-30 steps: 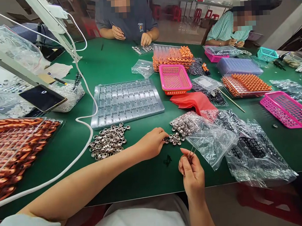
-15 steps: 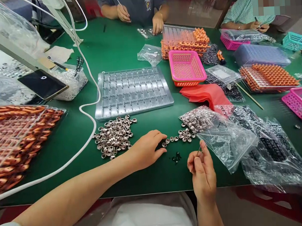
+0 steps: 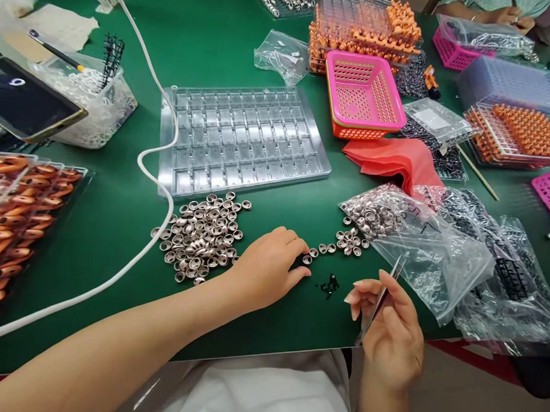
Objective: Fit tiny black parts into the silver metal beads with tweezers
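My left hand (image 3: 273,268) rests on the green table, thumb and index finger apart. Small silver metal cups (image 3: 307,260) lie at its fingertips; whether it touches one I cannot tell. In my right hand (image 3: 392,331) is a pair of metal tweezers (image 3: 380,304), tips pointing up and away from me. Tiny black parts (image 3: 330,284) are scattered on the table between my hands. A larger pile of silver cups (image 3: 203,236) sits left of my left hand. More lie beside a clear plastic bag (image 3: 441,259), which has some inside.
Beyond the pile lies a clear compartment tray (image 3: 245,140), with a white cable (image 3: 141,169) along its left side. A pink basket (image 3: 365,93) stands near red cloth (image 3: 395,158). Racks of orange parts (image 3: 29,210) flank the space. Another person's hand (image 3: 506,17) is far right.
The tweezers have turned in my right hand, which has moved slightly right and down. My left hand stays beside the cups. The camera view has tilted down and drawn closer.
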Demonstrator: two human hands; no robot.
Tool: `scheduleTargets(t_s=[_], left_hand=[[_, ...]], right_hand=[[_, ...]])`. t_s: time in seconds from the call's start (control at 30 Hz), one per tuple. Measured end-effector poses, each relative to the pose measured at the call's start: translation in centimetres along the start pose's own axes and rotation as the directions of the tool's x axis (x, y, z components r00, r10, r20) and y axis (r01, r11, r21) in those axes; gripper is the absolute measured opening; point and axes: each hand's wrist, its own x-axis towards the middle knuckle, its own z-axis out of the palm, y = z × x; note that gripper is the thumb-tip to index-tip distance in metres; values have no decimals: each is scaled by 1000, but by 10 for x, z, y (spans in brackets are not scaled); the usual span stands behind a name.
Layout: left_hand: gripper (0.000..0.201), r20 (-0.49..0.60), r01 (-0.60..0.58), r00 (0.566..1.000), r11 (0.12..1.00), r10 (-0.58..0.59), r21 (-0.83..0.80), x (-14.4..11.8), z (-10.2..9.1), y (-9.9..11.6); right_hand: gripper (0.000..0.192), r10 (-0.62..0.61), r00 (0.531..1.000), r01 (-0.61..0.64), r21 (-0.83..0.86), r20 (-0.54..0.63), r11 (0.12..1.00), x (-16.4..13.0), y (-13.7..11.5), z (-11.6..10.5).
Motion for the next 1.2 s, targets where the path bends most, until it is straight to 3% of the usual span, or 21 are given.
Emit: scheduleTargets(t_s=[0.13,0.27,0.47,0.77,1.07,1.2], left_hand=[[18,11,3,1000,999,-3,-33,0,-1,0],[15,16,9,1000,1000,-9,-30,-1,-2,0],[12,16,9,1000,1000,-9,23,-3,-2,2],[10,90,98,991,994,-103,56,-6,-12,9],[19,40,-33,999,999,34,-33,-3,-8,-3],[14,33,-47,998,998,49,-41,0,-6,-5]], right_hand=[[45,-15,999,12,62,40,998,0,-3,-4],[46,-52,999,52,1,6,999,-1,1,-4],[30,-44,999,45,-60,8,997,-1,4,-3],[25,-26,998,21,-82,-53,996,-1,0,4],[26,-84,996,84,-16,11,996,2,4,0],[24,-145,988,145,-3,45,989,4,8,-3]])
